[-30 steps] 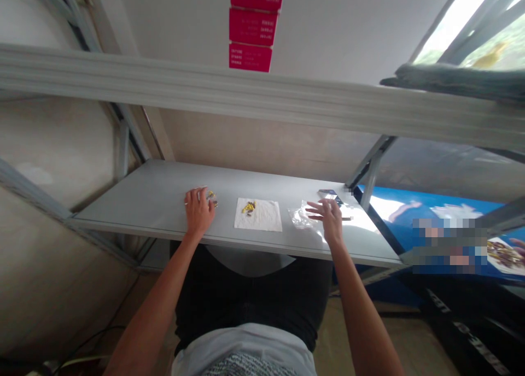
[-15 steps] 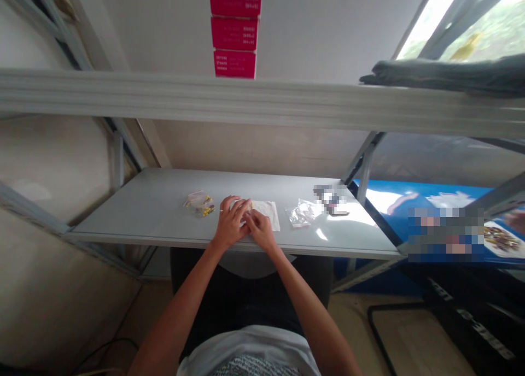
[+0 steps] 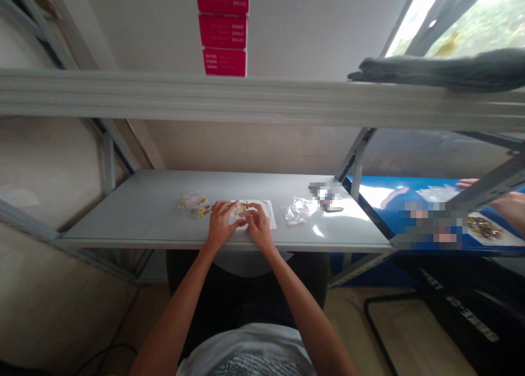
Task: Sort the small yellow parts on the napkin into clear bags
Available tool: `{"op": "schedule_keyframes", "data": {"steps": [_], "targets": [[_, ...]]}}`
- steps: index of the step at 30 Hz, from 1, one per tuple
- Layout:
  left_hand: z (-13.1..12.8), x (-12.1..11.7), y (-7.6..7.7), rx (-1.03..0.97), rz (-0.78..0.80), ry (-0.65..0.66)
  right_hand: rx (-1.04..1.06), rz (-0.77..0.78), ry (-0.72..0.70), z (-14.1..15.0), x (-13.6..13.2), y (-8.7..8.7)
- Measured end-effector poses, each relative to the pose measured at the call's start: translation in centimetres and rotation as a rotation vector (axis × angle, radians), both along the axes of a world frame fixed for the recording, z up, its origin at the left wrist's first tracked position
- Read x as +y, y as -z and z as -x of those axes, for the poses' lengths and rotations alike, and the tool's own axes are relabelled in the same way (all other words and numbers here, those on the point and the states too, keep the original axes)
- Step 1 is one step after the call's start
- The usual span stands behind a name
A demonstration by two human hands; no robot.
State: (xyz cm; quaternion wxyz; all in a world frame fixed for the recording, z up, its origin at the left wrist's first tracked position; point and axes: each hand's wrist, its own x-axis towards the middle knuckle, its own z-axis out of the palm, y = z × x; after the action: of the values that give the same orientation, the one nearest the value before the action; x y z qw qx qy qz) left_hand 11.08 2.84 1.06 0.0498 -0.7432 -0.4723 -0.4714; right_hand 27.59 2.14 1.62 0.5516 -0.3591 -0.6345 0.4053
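Both hands work close together over a white sheet [image 3: 268,215] near the front edge of the grey shelf-table. My left hand [image 3: 219,225] has its fingers closed at what looks like a small clear plastic bag [image 3: 234,216]. My right hand [image 3: 260,231] curls from the other side, thumb pointing left. Whatever its fingertips pinch is too small to make out. Small yellow-gold pieces [image 3: 245,206] lie between the two hands, partly covered by the fingers. To the left rests a clear bag with yellow-gold pieces [image 3: 196,204].
Clear plastic bags [image 3: 297,211] lie right of the sheet, beside a blurred-out item [image 3: 326,195]. A shelf beam [image 3: 246,100] crosses above, with red boxes [image 3: 223,31] over it. On the blue table [image 3: 377,201] at right are another person's hand and a pile of brass-coloured pieces [image 3: 486,227].
My hands have moved slightly apart, uncovering the yellow-gold pieces between them. My left fingers have lowered. The view has shifted a little, and the other person's hand shows more at right.
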Motion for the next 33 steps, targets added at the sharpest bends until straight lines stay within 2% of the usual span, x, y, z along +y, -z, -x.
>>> {"op": "schedule_keyframes", "data": {"steps": [4,9,13,15,17,21,24,29,33], "targets": [[0.3,0.0,-0.1,-0.089,0.075,0.024,-0.080,-0.008,-0.026,-0.2,0.2,0.3],[0.5,-0.1,-0.5,-0.234,0.186,0.116,-0.113,-0.066,-0.032,0.0,0.5,0.4],[1.1,0.3,0.1,-0.449,0.262,0.125,-0.070,-0.070,0.112,-0.4,0.7,0.4],[1.5,0.5,0.5,-0.574,0.277,0.103,-0.151,-0.057,0.190,-1.2,1.1,0.6],[1.7,0.7,0.8,-0.628,0.291,0.101,-0.322,-0.049,0.198,-2.2,1.6,0.6],[1.6,0.7,0.9,-0.527,0.321,0.120,-0.659,-0.049,0.195,-3.2,2.4,0.1],[1.5,0.7,0.8,-0.435,0.329,0.108,-0.804,-0.052,0.210,-2.4,2.6,-0.4],[1.5,0.8,0.8,-0.302,0.330,0.079,-0.933,-0.041,0.209,-1.0,2.6,0.0],[1.5,0.9,0.9,-0.253,0.347,0.066,-0.927,-0.074,0.213,-1.1,2.4,0.6]]}}
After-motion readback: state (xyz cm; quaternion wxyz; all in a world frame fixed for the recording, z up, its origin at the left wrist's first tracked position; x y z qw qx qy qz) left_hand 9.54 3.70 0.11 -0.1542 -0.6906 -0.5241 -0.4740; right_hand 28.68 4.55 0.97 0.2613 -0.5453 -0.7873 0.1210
